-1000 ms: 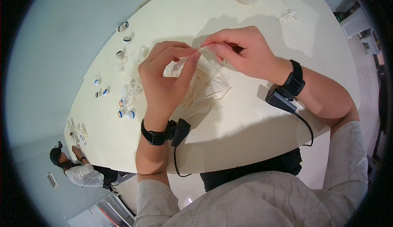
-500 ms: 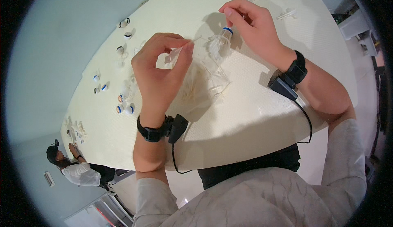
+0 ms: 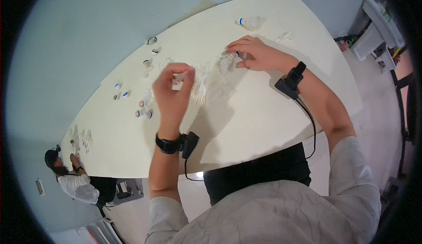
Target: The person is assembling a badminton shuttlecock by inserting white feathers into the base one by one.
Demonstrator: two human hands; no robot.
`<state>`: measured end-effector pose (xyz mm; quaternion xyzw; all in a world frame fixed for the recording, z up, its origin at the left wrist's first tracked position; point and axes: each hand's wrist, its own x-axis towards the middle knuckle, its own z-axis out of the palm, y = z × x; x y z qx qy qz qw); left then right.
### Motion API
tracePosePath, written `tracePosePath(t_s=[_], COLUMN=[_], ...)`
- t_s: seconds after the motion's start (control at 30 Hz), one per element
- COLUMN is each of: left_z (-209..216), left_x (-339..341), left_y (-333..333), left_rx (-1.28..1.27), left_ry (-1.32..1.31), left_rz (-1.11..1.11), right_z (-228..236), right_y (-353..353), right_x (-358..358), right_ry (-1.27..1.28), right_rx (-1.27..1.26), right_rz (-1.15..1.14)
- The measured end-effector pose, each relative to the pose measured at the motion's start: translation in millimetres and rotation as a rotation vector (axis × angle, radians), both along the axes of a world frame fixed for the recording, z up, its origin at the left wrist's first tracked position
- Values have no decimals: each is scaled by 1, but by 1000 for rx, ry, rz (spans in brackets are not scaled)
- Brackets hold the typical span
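Note:
My left hand (image 3: 170,101) is raised over the table, thumb and fingertips pinched on a white feather (image 3: 177,78). Fingers and thumb of my right hand (image 3: 261,55) curl round the cork end of a feathered shuttlecock (image 3: 227,62); they partly cover the cork. A loose heap of white feathers (image 3: 213,88) spreads on the table between my hands. Beyond my right hand lies another shuttlecock (image 3: 251,22), its cork banded in blue.
Several cork heads (image 3: 149,113) with blue or dark bands lie scattered on the left of the white table (image 3: 263,116). Loose feather pieces (image 3: 284,36) are at the far right. A co-worker (image 3: 74,182) works at the table's far left end.
My right hand has come down onto the shuttlecock's cork end, where before it hovered just above. My left hand still pinches the feather. The view has shifted, showing more of the table's far edge.

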<state>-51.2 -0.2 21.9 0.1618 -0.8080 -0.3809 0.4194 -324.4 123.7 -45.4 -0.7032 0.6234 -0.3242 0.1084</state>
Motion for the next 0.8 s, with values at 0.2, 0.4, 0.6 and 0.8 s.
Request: tracePosePath(t_s=[0.2,0.4,0.6,0.8], left_z=[-53,-64,-68,-69], left_x=[9,11,13,6], left_y=[20,25,11,10], left_rx=[165,-56,-304,-351], left_ry=[117,224,172,72], left_rz=[94,128,67,28], right_z=[28,26,3,-2], right_y=[2,33,31,37], right_x=[21,69,76,71], right_ry=[-26,-365,-760,-875], right_rx=[80,10,106,134], right_rz=[-158,24,20,28])
